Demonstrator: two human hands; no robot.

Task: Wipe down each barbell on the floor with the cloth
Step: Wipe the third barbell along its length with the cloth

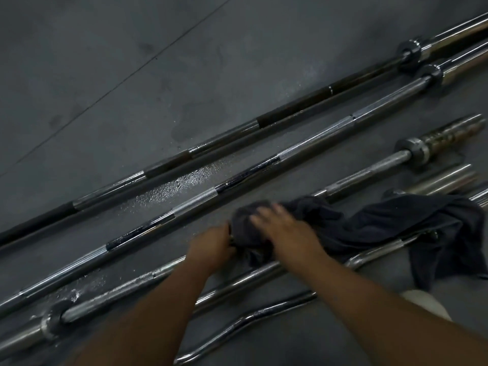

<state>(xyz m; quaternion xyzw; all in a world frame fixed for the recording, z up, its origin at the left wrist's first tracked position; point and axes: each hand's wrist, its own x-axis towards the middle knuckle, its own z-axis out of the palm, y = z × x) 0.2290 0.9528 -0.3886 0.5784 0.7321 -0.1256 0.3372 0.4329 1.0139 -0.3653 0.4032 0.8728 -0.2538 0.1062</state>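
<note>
Head view: grey floor [105, 62], wet in patches. Bars lie diagonally on it: dark barbell [290, 108] farthest, chrome barbell [317, 136] next, shorter bar [369, 171] nearer you, curl bars [264, 272] nearest. Dark cloth [396, 223] is bunched over the shorter bar's middle (tail trails right). Your right hand [285, 228] presses flat on the cloth, fingers spread. Left hand [211, 247] curls round the bar, just beside the cloth.

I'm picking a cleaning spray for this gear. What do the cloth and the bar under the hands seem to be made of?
The cloth: soft dark fabric, perhaps cotton; it drapes and bunches in folds. The bar: metal, likely chromed steel; shiny, with bright reflections and rough knurled grip bands.
</note>
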